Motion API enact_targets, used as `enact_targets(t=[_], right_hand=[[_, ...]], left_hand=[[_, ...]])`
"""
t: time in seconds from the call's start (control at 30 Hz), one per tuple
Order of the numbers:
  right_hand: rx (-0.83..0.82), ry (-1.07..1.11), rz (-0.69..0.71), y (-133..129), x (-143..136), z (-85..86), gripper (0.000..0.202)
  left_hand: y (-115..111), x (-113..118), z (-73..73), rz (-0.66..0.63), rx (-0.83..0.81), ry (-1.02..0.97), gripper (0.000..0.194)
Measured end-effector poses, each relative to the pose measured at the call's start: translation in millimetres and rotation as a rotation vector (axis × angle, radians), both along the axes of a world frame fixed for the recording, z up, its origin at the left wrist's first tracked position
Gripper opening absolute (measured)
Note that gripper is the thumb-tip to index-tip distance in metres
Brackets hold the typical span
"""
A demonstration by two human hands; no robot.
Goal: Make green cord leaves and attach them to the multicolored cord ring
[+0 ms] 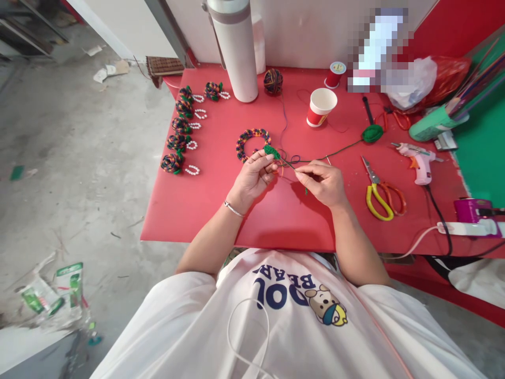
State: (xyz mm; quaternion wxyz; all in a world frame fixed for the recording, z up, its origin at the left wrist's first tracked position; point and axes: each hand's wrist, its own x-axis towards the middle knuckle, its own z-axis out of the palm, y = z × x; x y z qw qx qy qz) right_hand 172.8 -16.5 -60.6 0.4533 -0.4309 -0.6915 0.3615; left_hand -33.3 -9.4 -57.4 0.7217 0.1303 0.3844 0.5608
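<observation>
My left hand pinches a small green crocheted piece between thumb and fingers. A taut dark green strand runs from that piece to the fingertips of my right hand, which are pressed together on it. Above the right knuckles pokes a thin silvery tip, perhaps of a crochet hook; most of it is hidden. Green yarn leads from the hands to a small green yarn ball. Just behind the left hand lies a multicoloured crocheted ring, with loose coloured thread beside it.
Several crocheted flowers with white bead loops line the left of the red table. Behind stand a white flask, dark yarn ball and paper cup. Scissors and a pink glue gun lie right.
</observation>
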Motion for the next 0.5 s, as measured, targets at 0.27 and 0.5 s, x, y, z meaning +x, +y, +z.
enact_targets(t=[0.27,0.5], right_hand=[[0.013,-0.039,-0.002,0,0,-0.9,0.011],[0.046,-0.105,-0.013,1,0,-2.9,0.011]], left_hand=[[-1,1,-1.7,-0.002,0.066,0.096,0.033],[0,4,-9.6,0.053,0.125,0.194,0.041]])
